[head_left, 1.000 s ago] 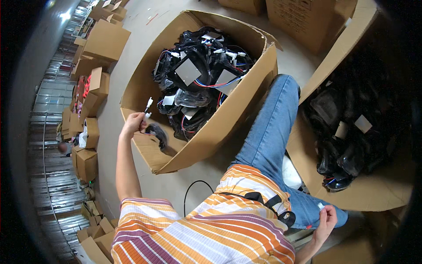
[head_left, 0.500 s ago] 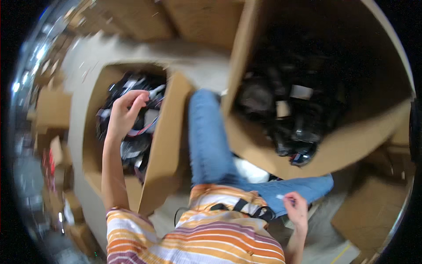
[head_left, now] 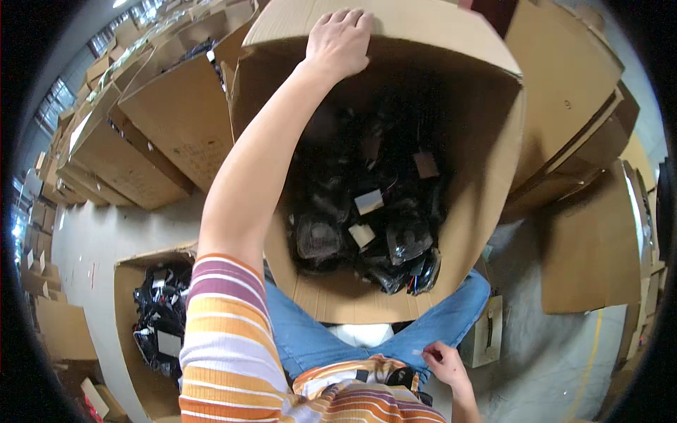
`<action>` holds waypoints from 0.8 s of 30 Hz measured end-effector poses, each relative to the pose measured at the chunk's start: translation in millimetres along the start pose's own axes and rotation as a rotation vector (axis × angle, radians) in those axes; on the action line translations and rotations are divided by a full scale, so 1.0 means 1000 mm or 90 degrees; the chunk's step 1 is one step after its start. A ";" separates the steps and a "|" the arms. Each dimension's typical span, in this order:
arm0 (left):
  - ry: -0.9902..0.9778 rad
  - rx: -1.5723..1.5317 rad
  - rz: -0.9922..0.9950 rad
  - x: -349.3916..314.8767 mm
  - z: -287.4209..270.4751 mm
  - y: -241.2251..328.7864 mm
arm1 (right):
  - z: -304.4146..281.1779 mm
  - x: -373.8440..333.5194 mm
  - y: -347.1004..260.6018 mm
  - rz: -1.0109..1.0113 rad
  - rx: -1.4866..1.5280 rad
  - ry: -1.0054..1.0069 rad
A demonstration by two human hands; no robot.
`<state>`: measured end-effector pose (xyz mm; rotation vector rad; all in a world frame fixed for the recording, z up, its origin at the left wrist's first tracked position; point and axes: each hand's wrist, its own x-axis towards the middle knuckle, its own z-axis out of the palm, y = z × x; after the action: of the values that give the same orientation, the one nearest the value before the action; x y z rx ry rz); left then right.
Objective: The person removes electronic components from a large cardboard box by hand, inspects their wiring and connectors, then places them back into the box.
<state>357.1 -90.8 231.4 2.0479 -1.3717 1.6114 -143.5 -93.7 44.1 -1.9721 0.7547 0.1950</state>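
Observation:
A large cardboard box [head_left: 352, 297] tilts its open mouth toward me between my knees. My left hand [head_left: 340, 44] is stretched out to its far edge, with the fingers closed over the rim and the thumb hidden. Deep in the box lies a dark heap of black plastic-wrapped items [head_left: 321, 236], with a white packet [head_left: 368, 202] and a beige one [head_left: 362, 235] among them. Low over my right thigh, my right hand [head_left: 447, 365] has its fingers pinched together. A small whitish piece [head_left: 417, 352] shows at the fingertips, too small to name.
A smaller open carton [head_left: 127, 317] with black cabled parts stands on the floor at my left. Big cardboard boxes [head_left: 173, 134] line the far left. More cardboard [head_left: 589, 243] rises at the right, near a yellow floor line [head_left: 591, 359].
My left hand has gone from above the smaller carton to the large box's far rim. My view has turned, bringing the large box to the middle. My right hand remains pinched near my thigh.

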 end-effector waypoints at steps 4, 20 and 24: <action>-0.470 -0.081 -0.155 0.030 -0.007 0.010 | 0.004 -0.013 0.000 0.042 0.019 0.029; -0.281 -0.175 -0.007 -0.085 -0.185 0.045 | 0.006 0.012 0.009 -0.005 0.091 -0.090; -0.239 -0.175 -0.007 -0.089 -0.177 0.049 | 0.017 0.016 -0.005 -0.037 0.103 -0.114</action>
<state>205.3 43.5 206.7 2.2497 -1.5896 0.9945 -125.3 -84.2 31.7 -1.7944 0.5783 0.2643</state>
